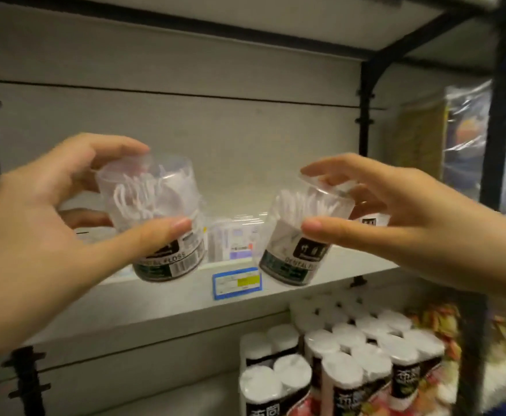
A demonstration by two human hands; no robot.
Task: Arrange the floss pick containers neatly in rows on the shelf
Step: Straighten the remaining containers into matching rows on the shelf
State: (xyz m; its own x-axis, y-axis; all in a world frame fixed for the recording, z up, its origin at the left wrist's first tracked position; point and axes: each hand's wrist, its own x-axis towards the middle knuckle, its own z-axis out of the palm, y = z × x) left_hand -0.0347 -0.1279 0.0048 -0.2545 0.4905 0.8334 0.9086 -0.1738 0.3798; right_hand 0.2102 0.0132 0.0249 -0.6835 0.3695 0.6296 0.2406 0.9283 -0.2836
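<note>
From the head camera, it's two at once: the left hand grips the left tub, thumb across the front of the clear wall and fingers curled over the top, and the right hand pinches the right tub the same way, thumb on the side, fingertips hooked on the upper rim. Both tubs tilt, tops leaning toward each other, their dark labelled bases down at the front lip of the shelf; whether they touch it I cannot tell through the blur. Between them sit the price tag on the shelf edge and some small packets further back. These look like light work: thin clear plastic, loose white picks inside, probably very little weight. The wall is smooth and likely slippery, and a hard squeeze could flex it or pop the lid, so a top-and-side hold near the rim, as both hands have now, seems sensible. Set down flat, the round bases should stand steady. Below, capped bottles crowd the lower shelf.
</note>
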